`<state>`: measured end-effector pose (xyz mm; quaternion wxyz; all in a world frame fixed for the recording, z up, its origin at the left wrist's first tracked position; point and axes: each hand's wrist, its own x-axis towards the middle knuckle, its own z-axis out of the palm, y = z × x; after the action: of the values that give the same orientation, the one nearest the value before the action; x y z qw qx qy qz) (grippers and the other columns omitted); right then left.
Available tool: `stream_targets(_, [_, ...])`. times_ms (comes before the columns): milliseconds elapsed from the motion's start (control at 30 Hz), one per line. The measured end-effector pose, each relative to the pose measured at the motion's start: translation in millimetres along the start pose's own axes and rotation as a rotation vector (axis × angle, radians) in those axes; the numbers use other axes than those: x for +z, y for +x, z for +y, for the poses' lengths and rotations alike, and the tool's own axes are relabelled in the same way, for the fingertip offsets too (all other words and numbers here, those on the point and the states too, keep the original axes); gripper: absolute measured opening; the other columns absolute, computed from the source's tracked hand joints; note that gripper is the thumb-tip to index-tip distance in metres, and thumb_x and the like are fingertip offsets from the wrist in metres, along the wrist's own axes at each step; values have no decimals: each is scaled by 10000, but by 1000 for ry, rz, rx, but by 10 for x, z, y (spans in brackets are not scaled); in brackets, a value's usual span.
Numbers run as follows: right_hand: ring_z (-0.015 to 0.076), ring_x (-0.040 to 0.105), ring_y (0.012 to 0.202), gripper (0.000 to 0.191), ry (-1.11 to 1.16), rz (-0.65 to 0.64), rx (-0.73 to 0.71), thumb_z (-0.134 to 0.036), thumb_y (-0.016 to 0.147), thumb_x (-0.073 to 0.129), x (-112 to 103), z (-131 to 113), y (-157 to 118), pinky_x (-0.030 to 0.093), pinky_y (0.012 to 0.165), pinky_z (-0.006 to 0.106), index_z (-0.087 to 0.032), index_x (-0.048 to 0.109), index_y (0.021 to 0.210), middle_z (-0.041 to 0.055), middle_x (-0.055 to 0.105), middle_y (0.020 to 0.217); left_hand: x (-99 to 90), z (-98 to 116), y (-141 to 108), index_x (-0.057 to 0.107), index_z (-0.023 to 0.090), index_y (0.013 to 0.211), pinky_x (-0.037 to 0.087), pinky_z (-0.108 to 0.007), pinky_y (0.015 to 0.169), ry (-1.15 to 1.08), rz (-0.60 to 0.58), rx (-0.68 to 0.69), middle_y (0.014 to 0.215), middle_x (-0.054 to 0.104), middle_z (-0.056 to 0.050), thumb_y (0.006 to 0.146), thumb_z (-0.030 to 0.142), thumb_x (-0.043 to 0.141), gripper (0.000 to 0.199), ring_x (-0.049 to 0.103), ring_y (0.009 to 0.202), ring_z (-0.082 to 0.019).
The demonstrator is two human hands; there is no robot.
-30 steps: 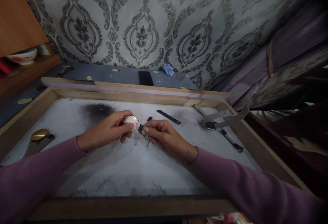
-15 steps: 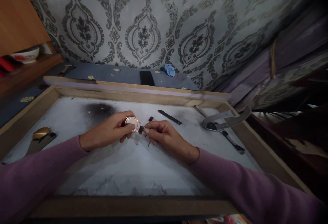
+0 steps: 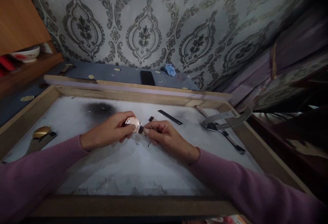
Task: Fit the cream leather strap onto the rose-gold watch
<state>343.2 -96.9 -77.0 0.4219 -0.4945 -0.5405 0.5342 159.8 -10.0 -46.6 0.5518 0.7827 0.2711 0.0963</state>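
A round watch [image 3: 132, 124] with a rose-gold rim and a pale, shiny face is gripped in my left hand [image 3: 116, 127], the thumb lying over its lower edge. At the watch's right side, my right hand [image 3: 165, 135] pinches a dark strap [image 3: 140, 129] close to the case. Whether strap and case are joined cannot be made out. A thin metal piece shows at the right fingertips, too small to name. Behind those fingers, the dark end of a strap [image 3: 151, 118] sticks out. Both hands are over the white floor of a shallow wooden tray [image 3: 143, 94].
A flat black strip [image 3: 169, 117] lies beyond my right hand. Toward the right wall rests a watch with a grey strap [image 3: 211, 125]. On the left is a gold-coloured round piece [image 3: 41, 132] by a grey strap. Behind the tray are a black phone [image 3: 147, 78] and a blue cloth [image 3: 169, 69].
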Motion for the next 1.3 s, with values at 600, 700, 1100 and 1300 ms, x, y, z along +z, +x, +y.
stream_targets(600, [64,288,457,341,17,26,12,-418,837,611,3,-15,-2,197,450,241,-161,556,620,-65,413,479,-1,-3,5,494,171,799,352,-222,490,-26,-10,25,610,493,55,829,246,497,81,466,505,-81])
stream_targets(700, [56,252,420,359,67,43,60,-444,818,629,9,-39,-6,152,406,235,-173,521,609,-74,392,463,-2,-15,8,492,175,816,376,-226,511,-46,-16,38,636,510,50,820,237,507,64,487,530,-88])
stream_targets(1100, [44,230,384,348,124,50,80,-451,810,646,9,-10,-6,116,368,233,-167,545,635,-79,395,454,1,-49,10,481,180,859,423,-241,538,-60,-19,36,687,569,29,851,256,511,83,545,563,-104])
stream_targets(1300, [55,239,410,347,99,36,59,-457,809,642,2,-26,-6,136,388,234,-174,544,634,-75,399,463,10,-54,14,477,184,840,423,-237,529,-74,-19,31,682,565,31,833,250,520,79,535,553,-99])
